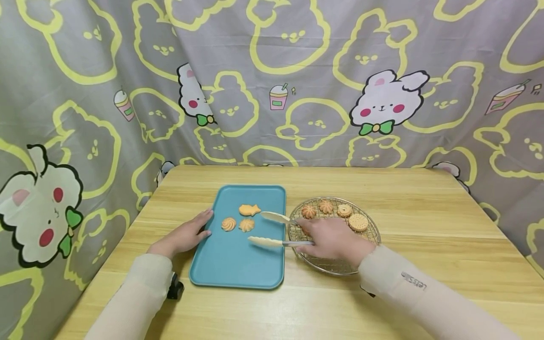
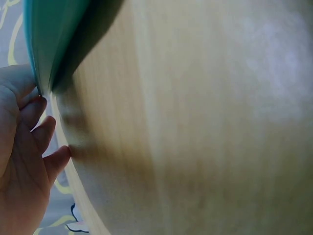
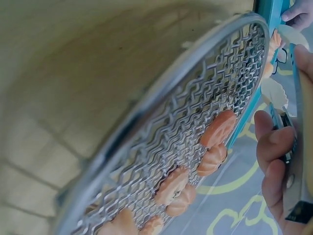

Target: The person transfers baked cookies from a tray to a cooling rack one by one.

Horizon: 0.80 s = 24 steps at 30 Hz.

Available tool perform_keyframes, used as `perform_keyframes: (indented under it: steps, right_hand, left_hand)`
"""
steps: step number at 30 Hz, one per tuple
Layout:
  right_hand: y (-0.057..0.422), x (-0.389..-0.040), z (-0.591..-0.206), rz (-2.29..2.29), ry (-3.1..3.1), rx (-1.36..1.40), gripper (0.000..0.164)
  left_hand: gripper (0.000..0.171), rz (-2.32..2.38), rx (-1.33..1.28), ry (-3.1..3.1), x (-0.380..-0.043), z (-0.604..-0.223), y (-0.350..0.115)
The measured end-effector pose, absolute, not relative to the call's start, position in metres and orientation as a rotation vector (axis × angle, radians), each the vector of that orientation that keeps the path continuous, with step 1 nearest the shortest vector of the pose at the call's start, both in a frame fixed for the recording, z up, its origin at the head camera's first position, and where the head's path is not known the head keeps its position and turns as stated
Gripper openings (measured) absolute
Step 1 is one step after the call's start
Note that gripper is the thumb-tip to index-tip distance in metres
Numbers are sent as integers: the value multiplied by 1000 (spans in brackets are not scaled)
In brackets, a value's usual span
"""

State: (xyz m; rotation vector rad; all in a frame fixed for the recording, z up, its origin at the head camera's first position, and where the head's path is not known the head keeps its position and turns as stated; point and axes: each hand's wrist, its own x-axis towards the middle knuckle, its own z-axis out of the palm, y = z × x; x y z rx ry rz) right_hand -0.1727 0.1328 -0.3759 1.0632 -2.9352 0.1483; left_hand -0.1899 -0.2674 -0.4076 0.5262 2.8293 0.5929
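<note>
My right hand (image 1: 333, 238) grips a pair of metal tongs (image 1: 293, 243) with cream scalloped tips. The tongs are spread, their tips over the right part of a blue tray (image 1: 238, 264) with nothing between them. On the tray lie a fish-shaped cookie (image 1: 248, 210), a round swirl cookie (image 1: 228, 224) and a flower-like cookie (image 1: 246, 225). The upper tip is right beside the fish's tail. At the tray's left edge my left hand (image 1: 183, 233) touches the rim with extended fingers. In the left wrist view, fingers (image 2: 45, 134) show beside the tray edge.
Right of the tray stands a round wire rack (image 1: 335, 270), partly under my right hand. Several cookies (image 1: 358, 222) lie on its far and right side. The wooden table (image 1: 429, 212) ends at a patterned curtain (image 1: 314, 127) behind and at both sides.
</note>
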Motion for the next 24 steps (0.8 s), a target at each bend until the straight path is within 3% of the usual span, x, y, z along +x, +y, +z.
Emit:
perform_keyframes:
  steps: [24]
  right_hand:
    - [105, -183, -373, 71, -2997, 1100, 72]
  left_hand:
    - [64, 582, 509, 2831, -192, -409, -267]
